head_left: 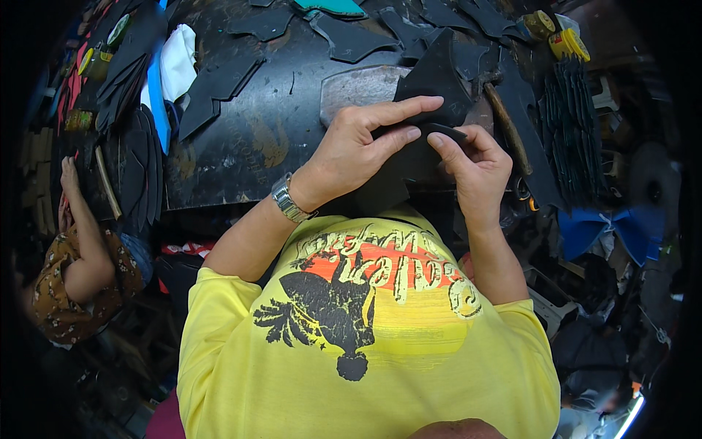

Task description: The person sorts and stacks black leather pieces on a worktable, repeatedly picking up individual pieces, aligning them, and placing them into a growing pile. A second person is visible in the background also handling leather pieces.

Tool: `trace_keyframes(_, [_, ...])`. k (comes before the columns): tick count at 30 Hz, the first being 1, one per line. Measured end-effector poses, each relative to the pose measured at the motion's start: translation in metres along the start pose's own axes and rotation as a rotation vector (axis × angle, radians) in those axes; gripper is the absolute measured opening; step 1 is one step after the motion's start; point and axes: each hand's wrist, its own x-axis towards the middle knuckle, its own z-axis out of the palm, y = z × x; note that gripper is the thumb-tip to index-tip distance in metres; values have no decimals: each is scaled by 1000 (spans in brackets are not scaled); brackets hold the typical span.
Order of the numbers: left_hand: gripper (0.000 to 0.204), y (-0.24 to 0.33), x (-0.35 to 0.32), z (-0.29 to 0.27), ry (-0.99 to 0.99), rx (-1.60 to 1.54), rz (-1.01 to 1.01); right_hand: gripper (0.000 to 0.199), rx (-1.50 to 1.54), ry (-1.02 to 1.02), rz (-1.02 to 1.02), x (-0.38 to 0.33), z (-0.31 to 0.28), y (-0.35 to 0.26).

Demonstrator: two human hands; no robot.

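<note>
A black cut piece of sheet material (436, 69), perhaps leather or foam, lies over a worn grey slab at the table's near edge. Its lower part hangs toward my lap. My left hand (365, 135), with a metal watch (289, 199) on the wrist, grips the piece, thumb on it and index finger laid along it. My right hand (475, 168) pinches a raised, folded edge of the piece between thumb and fingers. The left hand's other fingers are hidden beneath. Just right of my right hand is a hammer (508, 124) with a wooden handle.
The slab (358, 94) rests on a dark table (241, 157). Black cut shapes (355, 36) lie across the far side, with a stack (570, 132) at the right. A yellow tub (569, 45) stands far right. At left are a white cloth (178, 62) and another person's arm (88, 241).
</note>
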Motion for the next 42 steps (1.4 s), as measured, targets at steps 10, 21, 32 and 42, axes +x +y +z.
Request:
trace_keyframes(10, [41, -1, -5, -3, -11, -47, 24, 17, 168, -35, 191, 6, -3, 5])
trace_keyframes(21, [40, 5, -5, -9, -75, 81, 3, 17, 157, -70, 230, 7, -4, 3])
trace_keyframes(32, [46, -4, 16, -6, -63, -3, 98, 17, 114, -111, 241, 12, -5, -1])
trace_keyframes(42, [47, -8, 17, -11, -195, -12, 9, 13, 204, -165, 312, 10, -6, 10])
